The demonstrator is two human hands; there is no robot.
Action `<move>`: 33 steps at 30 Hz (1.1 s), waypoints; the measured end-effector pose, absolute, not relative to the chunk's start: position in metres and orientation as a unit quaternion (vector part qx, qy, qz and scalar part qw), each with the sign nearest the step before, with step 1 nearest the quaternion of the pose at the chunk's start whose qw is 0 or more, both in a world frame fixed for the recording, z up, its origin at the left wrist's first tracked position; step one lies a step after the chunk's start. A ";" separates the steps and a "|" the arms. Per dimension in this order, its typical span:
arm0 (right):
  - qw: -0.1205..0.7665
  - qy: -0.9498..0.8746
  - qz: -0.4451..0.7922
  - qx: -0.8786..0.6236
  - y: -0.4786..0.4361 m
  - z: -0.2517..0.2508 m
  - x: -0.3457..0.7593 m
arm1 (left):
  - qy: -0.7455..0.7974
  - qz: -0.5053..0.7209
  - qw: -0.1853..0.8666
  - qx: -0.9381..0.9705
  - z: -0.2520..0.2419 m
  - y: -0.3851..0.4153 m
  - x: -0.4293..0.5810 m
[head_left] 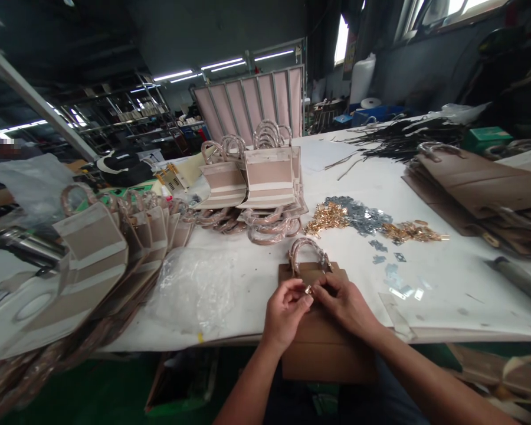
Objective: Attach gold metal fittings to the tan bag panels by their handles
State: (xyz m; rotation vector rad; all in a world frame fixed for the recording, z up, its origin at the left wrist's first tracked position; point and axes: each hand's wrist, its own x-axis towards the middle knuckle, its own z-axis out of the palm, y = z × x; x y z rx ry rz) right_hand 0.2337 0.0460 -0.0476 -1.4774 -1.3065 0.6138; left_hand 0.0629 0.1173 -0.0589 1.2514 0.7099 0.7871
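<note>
A brown handbag lies in front of me, partly over the table's near edge, its plastic-wrapped handles pointing away. Above its upper part, my left hand and my right hand meet fingertip to fingertip. Between them they pinch a small gold metal fitting, its exact shape too small to make out. Both hands have closed fingers. Beyond the bag lie a pile of gold fittings, a heap of grey metal plates and more gold pieces.
Beige and brown bags stand at the back, with more bags along the left. Clear plastic film lies left of my hands. Brown bags are stacked right, near black strips. A steel flask lies far left.
</note>
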 end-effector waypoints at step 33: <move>0.551 -0.468 0.439 -0.534 0.039 -0.054 0.245 | 0.298 0.349 0.593 0.661 -0.064 0.112 0.065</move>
